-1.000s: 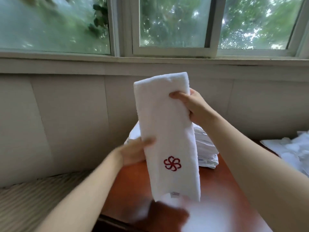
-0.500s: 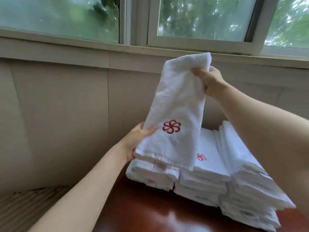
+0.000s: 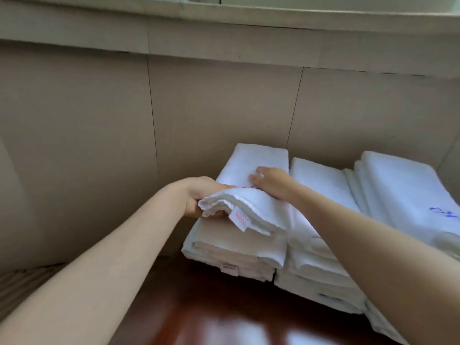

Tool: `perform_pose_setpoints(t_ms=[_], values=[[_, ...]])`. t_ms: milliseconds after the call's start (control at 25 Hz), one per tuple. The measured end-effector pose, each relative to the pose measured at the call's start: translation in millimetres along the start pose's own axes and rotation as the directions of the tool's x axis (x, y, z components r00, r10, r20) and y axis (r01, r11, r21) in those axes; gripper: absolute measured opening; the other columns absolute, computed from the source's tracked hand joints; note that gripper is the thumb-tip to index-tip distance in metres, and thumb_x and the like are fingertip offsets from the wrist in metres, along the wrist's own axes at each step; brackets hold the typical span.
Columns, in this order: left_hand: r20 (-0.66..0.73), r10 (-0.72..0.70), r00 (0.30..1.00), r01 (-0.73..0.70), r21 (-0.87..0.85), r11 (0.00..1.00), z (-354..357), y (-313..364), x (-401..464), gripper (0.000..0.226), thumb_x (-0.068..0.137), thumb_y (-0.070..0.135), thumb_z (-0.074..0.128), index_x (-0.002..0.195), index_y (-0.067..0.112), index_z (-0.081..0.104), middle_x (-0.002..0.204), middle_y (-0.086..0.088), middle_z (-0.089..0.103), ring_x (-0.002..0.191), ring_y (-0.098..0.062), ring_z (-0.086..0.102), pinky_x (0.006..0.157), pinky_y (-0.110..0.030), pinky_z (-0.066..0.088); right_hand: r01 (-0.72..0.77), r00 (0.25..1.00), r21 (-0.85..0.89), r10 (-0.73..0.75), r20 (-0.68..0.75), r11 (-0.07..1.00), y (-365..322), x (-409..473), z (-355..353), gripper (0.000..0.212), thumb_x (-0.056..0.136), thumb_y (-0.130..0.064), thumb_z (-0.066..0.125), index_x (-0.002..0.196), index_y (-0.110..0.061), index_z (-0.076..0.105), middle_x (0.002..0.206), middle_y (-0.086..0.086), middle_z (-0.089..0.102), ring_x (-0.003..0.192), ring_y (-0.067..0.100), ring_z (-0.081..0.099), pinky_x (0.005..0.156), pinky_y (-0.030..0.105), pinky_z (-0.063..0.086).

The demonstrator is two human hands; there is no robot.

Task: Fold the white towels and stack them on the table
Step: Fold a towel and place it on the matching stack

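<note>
The folded towel (image 3: 258, 207) lies on top of the left stack (image 3: 236, 252), its far end flat and its near end lifted. The left hand (image 3: 199, 197) grips that raised near edge, fingers curled under the layers. The right hand (image 3: 271, 183) rests flat on the towel's middle, fingers straight. Right of the left stack stand 2 more stacks (image 3: 321, 195), all on the table (image 3: 224, 319).

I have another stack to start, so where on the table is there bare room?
The dark wood table is bare in front of the towel stacks, between both forearms. The back by the wall is crowded: three stacks sit side by side, with the left hand and right hand on the leftmost.
</note>
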State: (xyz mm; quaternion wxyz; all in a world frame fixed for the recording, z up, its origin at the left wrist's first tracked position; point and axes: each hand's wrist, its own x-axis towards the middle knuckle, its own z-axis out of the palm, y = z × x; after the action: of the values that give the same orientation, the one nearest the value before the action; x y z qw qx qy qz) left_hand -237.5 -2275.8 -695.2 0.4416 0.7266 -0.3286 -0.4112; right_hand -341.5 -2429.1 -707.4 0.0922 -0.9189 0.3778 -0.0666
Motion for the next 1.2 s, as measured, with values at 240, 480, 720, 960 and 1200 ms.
perform_pose_setpoints(t_ms=[240, 480, 720, 960, 1200], values=[[-0.311, 0.163, 0.936, 0.103, 0.687, 0.719, 26.4, 1.3, -34.2, 0.072, 0.091, 0.042, 0.055, 0.143, 0.012, 0.015, 0.117, -0.014, 0.050, 0.103, -0.030, 0.053, 0.082, -0.035, 0.041, 0.106, 0.994, -0.139, -0.105, 0.016, 0.985, -14.0, -69.3, 3.9, 0.029, 0.099, -0.017, 0.028, 0.112, -0.009, 0.053, 0.119, 0.014, 0.052, 0.114, 0.033, 0.048, 0.098, 0.043, 0.040], [-0.112, 0.504, 0.856, -0.174, 0.857, 0.486, 96.6, 41.6, -115.0, 0.037, 0.094, 0.021, 0.043, 0.130, 0.012, 0.048, 0.130, -0.017, 0.046, 0.121, -0.033, 0.044, 0.099, -0.037, 0.035, 0.101, 0.991, 0.151, -0.113, 0.070, 0.983, 15.4, -199.3, -79.9, 0.033, 0.098, -0.009, 0.041, 0.122, -0.013, 0.063, 0.128, 0.003, 0.060, 0.119, 0.020, 0.053, 0.095, 0.022, 0.036], [0.114, 0.615, 0.780, -0.591, 0.457, 0.665, 261.1, 73.7, -190.6, 0.020, 0.089, 0.019, 0.053, 0.106, 0.013, 0.061, 0.097, -0.003, 0.065, 0.087, -0.017, 0.058, 0.075, -0.025, 0.044, -0.120, 0.966, 0.348, 0.189, -0.173, 0.930, 156.1, -357.8, -133.1, 0.029, 0.089, -0.002, 0.049, 0.101, -0.011, 0.073, 0.098, 0.002, 0.072, 0.093, 0.012, 0.063, 0.085, 0.020, 0.045], [0.468, 0.503, 0.727, -0.682, 0.400, 0.613, 455.0, 69.4, -223.7, 0.019, 0.090, 0.022, 0.054, 0.105, 0.014, 0.063, 0.099, -0.005, 0.066, 0.084, -0.018, 0.060, 0.069, -0.021, 0.043, -0.587, 0.805, 0.010, 0.586, -0.095, 0.809, 334.4, -510.7, -99.0, 0.034, 0.090, -0.013, 0.049, 0.122, -0.014, 0.058, 0.124, 0.010, 0.058, 0.114, 0.029, 0.053, 0.091, 0.031, 0.043], [0.647, 0.405, 0.647, -0.748, 0.432, 0.505, 598.3, 65.7, -220.6, 0.039, 0.094, 0.026, 0.053, 0.128, 0.008, 0.050, 0.127, -0.011, 0.056, 0.115, -0.024, 0.053, 0.080, -0.022, 0.035, -0.798, 0.602, -0.173, 0.759, -0.247, 0.577, 428.8, -599.5, -78.8, 0.064, 0.089, -0.025, 0.061, 0.144, -0.022, 0.028, 0.144, 0.016, 0.027, 0.130, 0.033, 0.033, 0.099, 0.041, 0.036]])
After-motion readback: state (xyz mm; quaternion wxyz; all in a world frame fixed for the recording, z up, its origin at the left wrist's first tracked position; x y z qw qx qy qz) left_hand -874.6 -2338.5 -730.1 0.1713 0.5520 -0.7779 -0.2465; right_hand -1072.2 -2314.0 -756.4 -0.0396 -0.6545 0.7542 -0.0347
